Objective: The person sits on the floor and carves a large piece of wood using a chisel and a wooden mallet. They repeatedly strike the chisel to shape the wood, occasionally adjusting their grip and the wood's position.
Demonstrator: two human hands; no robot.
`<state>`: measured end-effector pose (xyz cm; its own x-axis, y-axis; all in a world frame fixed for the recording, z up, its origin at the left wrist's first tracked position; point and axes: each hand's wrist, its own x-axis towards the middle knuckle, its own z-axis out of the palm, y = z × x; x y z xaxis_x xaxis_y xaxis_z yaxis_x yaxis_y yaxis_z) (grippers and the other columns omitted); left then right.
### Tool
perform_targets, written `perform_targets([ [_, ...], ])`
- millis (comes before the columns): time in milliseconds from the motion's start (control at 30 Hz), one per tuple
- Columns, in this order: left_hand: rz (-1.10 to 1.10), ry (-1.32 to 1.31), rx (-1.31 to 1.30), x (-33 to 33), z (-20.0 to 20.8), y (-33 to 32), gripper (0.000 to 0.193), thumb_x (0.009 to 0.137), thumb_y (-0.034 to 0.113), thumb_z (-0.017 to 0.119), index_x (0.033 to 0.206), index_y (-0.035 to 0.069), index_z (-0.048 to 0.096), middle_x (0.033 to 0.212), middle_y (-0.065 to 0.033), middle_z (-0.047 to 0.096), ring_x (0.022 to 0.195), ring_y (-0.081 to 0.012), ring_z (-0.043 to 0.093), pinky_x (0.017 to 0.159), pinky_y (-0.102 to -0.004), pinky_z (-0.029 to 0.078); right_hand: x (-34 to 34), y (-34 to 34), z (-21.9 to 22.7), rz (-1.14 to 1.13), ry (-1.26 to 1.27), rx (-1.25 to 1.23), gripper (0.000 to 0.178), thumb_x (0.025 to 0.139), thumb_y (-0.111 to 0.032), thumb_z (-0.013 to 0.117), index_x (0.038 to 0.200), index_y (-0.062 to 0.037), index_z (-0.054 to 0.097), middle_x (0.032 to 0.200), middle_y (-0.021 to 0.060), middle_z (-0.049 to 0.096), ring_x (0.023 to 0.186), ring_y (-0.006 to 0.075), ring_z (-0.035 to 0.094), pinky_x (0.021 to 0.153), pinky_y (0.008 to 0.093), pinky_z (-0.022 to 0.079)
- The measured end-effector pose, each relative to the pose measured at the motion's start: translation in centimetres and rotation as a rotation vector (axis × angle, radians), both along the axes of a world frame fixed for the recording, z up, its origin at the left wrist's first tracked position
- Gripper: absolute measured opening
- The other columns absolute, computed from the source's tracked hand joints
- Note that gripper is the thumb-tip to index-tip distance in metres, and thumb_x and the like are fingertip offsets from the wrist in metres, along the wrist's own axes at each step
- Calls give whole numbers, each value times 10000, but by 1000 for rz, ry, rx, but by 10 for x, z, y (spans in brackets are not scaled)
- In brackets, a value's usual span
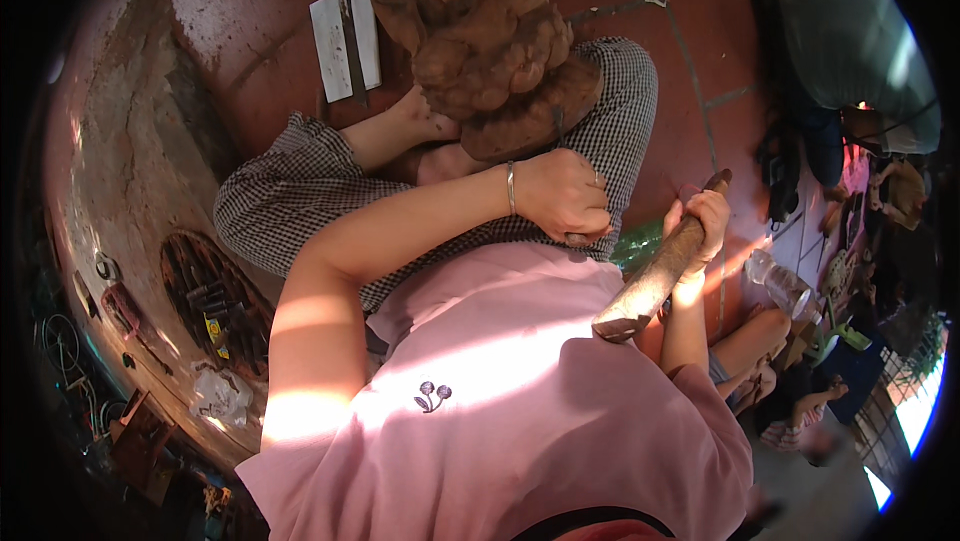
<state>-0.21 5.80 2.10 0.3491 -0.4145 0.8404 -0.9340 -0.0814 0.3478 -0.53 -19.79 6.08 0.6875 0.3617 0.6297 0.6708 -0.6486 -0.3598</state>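
Observation:
A brown carved wooden figure [490, 51] with rounded, lumpy shapes leans by my crossed legs, its base against my checkered trousers. My left hand [565, 196], with a bracelet at the wrist, is closed in a fist just below the carving's base. A small dark round end shows under its fingers; the rest of what it grips is hidden. To its right, my right hand [703, 226] wraps round the thin part of a wooden mallet [650, 286]. The mallet slants, its thick end down near my pink shirt and its narrow tip past my fingers.
Two white strips [332, 49] lie on the red tiled floor [250, 11] beyond my leg. At left, a round basket [180, 251] of tools and a plastic bag [220, 396] rest near a worn wooden slab [140, 131]. A clear bottle [780, 286] and other people [860, 51] are at right.

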Motion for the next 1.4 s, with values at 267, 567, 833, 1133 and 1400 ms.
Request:
perform_targets([
  [267, -41, -21, 100, 2, -6, 7, 267, 752, 273, 682, 626, 151, 480, 566, 18, 472, 533, -155, 542, 451, -308, 452, 10, -4, 9, 39, -144, -196, 374, 652, 91, 724, 944, -91, 577, 904, 69, 588, 859, 256, 597, 787, 419, 502],
  [567, -50, -20, 10, 3, -9, 1, 349, 770, 195, 696, 581, 138, 409, 554, 12, 399, 489, -145, 482, 412, -298, 390, 13, -9, 9, 29, -156, -183, 400, 652, 82, 736, 979, -101, 595, 904, 61, 582, 803, 255, 595, 765, 431, 485],
  [833, -39, 5, 30, 5, -5, 2, 345, 771, 181, 692, 579, 143, 408, 551, 14, 417, 484, -149, 486, 406, -302, 391, 10, -7, 4, 11, -173, -117, 446, 634, 108, 735, 997, -109, 595, 913, 70, 584, 830, 262, 593, 803, 427, 495],
  [1133, -39, 12, 4, 7, -4, 4, 355, 781, 176, 688, 570, 139, 406, 541, 9, 419, 480, -154, 486, 407, -299, 404, 12, -8, 13, -61, -110, -268, 495, 583, 89, 744, 1020, -100, 608, 925, 77, 588, 830, 279, 590, 790, 423, 482],
  [1400, -73, 18, 18, 11, -3, 7, 347, 779, 157, 691, 573, 135, 413, 540, 8, 427, 476, -150, 493, 395, -305, 398, 11, -1, 13, -52, -135, -206, 438, 628, 79, 744, 993, -113, 594, 921, 66, 592, 839, 264, 600, 789, 430, 486],
])
